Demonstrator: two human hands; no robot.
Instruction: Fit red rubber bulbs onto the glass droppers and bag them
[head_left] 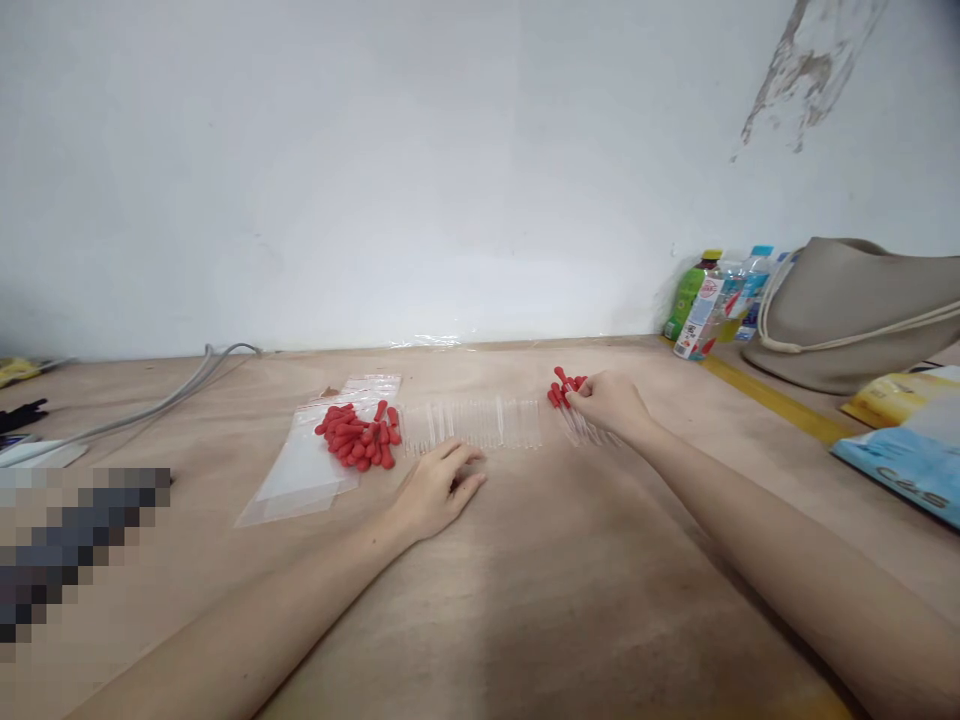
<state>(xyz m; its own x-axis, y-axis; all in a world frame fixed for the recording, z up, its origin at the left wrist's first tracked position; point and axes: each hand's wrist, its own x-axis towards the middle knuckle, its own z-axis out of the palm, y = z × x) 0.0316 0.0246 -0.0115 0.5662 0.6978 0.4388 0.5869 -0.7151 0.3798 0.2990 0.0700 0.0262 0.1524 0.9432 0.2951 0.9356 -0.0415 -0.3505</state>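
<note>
Open tabletop (pixel 525 600) at lower centre, between left arm (pixel 285 615) and right arm (pixel 765 535); clear tubes (pixel 499 422) block mid-frame; bag (pixel 862 310) blocks right.

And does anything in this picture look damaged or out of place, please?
Yes: the white painted wall has a ragged grey-brown patch at upper right, where its surface looks peeled away.

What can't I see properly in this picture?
All in the head view:
- Exactly what the right hand touches: its own fingertips hide it.
- How many red bulbs are piled up: they overlap.
- How many clear tubes there are: too thin and see-through.
- The rear bottles: front ones partly block them.
- The whole grey bag: cut off by the right edge.
</note>
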